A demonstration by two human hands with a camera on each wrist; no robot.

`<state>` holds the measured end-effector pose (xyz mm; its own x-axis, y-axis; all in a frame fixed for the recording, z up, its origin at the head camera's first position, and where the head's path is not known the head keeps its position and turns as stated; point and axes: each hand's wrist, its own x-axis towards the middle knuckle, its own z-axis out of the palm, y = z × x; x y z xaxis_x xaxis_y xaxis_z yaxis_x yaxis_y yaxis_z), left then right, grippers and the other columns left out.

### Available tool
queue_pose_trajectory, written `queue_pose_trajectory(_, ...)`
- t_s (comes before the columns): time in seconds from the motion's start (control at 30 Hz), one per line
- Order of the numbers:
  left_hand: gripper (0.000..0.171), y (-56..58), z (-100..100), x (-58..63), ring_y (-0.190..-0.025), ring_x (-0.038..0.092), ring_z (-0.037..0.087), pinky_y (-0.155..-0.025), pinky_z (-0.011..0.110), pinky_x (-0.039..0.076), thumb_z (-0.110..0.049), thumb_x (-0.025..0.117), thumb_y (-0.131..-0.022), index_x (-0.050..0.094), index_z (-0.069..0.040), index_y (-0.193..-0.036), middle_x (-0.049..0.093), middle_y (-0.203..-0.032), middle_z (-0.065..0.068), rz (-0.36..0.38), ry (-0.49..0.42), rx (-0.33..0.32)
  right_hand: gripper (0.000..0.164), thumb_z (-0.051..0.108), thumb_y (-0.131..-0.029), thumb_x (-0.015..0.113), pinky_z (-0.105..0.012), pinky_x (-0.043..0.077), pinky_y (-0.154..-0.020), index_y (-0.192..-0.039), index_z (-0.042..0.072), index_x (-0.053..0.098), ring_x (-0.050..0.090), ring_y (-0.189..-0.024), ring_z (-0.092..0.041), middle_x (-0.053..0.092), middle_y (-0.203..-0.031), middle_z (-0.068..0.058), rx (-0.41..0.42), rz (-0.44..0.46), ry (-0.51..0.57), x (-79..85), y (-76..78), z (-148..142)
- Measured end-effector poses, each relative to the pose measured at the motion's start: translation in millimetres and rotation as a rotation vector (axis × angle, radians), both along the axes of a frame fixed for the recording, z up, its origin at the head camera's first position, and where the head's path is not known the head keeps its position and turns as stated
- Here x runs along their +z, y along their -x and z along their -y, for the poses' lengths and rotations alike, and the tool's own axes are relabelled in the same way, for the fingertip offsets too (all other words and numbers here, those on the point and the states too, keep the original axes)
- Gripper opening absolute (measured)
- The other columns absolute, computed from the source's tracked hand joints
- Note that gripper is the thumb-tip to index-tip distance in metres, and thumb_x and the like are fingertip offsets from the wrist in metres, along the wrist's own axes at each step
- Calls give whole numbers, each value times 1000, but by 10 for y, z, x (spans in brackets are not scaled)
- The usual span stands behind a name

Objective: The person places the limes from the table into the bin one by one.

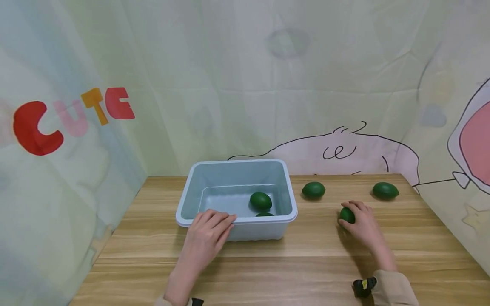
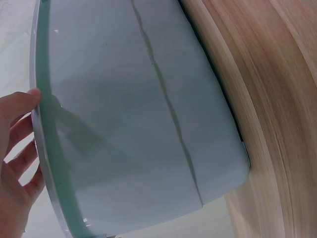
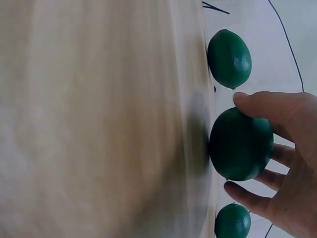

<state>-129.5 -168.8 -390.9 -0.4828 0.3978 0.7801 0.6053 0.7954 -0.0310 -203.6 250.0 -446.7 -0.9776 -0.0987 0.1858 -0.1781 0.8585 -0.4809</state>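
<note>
My left hand (image 1: 208, 233) grips the near rim of a light blue plastic basin (image 1: 260, 231), fingers over its edge. The left wrist view shows the basin's outer wall (image 2: 119, 119) beside that hand. Inside the basin lies a green lime (image 1: 260, 201), with part of a second lime (image 1: 265, 214) showing behind the near rim. To the right, my right hand (image 1: 363, 223) curls its thumb and fingers round another lime (image 1: 347, 215), low at the tabletop. In the right wrist view, the thumb lies along that lime's (image 3: 241, 144) upper side.
Beyond the right hand, one lime (image 1: 313, 191) sits near the basin's right side and another lime (image 1: 385, 191) farther right. All stand on a wooden table (image 1: 306, 272). A printed curtain (image 1: 237, 85) hangs behind the table's back edge.
</note>
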Motion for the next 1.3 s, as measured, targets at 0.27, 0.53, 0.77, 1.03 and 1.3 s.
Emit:
queue_pose_trajectory(0.27, 26, 7, 1, -2, -85, 60, 15, -72, 33, 48, -14, 76, -77, 75, -15, -103, 71, -92, -5, -4, -1, -2, 57, 16, -84, 71, -66, 42, -90, -133, -2, 50, 39, -119, -52, 41, -136, -32, 7, 43, -26, -6, 24, -21)
queue_pose_trajectory(0.53, 26, 9, 5, -10, -85, 60, 15, -72, 33, 48, -14, 77, -77, 75, -15, -103, 71, -92, -5, 0, -3, -2, 57, 17, -83, 71, -65, 43, -89, -133, -2, 50, 41, -117, -51, 42, -135, -32, 1, 52, -30, 5, 18, -26)
queue_pose_trajectory(0.77, 26, 11, 7, -11, -85, 60, 15, -71, 33, 47, -14, 76, -77, 75, -16, -103, 71, -91, -5, -5, 1, -1, 56, 17, -83, 72, -63, 45, -87, -131, -3, 51, 43, -114, -52, 44, -132, -33, 1, 33, -33, -4, 32, -39)
queue_pose_trajectory(1.03, 25, 11, 6, -8, -85, 60, 15, -71, 32, 47, -15, 75, -78, 75, -16, -103, 71, -92, -5, -5, 4, -2, 57, 18, -82, 72, -62, 46, -85, -130, -4, 52, 44, -113, -52, 45, -131, -33, -5, 30, -32, -12, 33, -45)
queue_pose_trajectory(1.3, 25, 12, 4, -5, -84, 60, 15, -71, 32, 47, -15, 75, -78, 75, -15, -103, 71, -91, -4, 1, 4, -3, 57, 18, -82, 72, -62, 46, -85, -130, -4, 52, 44, -112, -52, 45, -130, -33, -9, 24, -27, -15, 30, -45)
